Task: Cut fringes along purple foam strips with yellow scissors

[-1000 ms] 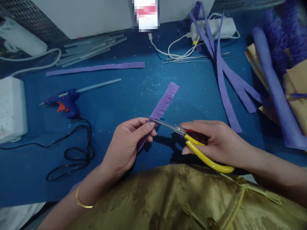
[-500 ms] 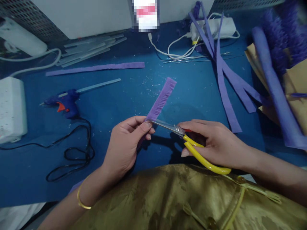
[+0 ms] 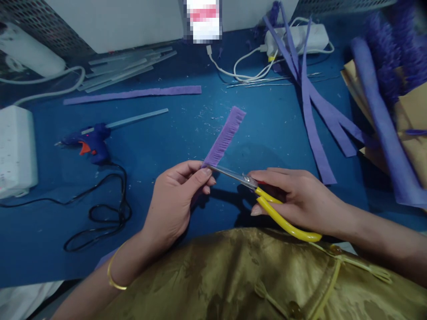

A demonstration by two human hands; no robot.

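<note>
Between thumb and fingers my left hand [image 3: 180, 195] pinches the near end of a purple felt strip [image 3: 224, 138]. Fine cuts make a fringe along the strip's right edge, and its far end points up and away over the table. My right hand [image 3: 296, 195] is wrapped round the yellow handles of a pair of scissors [image 3: 276, 218]. Their blades reach left to the strip, just beside my left thumb and fingertips, and look nearly closed. The blade tips are partly hidden by the strip and my left fingers.
A blue glue gun [image 3: 90, 141] with a black cord lies left. Behind are clear glue sticks [image 3: 130, 66], a loose purple strip [image 3: 133, 94] and a white charging cable [image 3: 227, 73]. More purple strips [image 3: 315, 129], a purple roll [image 3: 383, 120] and brown paper [image 3: 412, 106] lie right.
Almost nothing differs. Both hands, the strip and the scissors hold nearly the same position, with only a very slight shift of the view.
</note>
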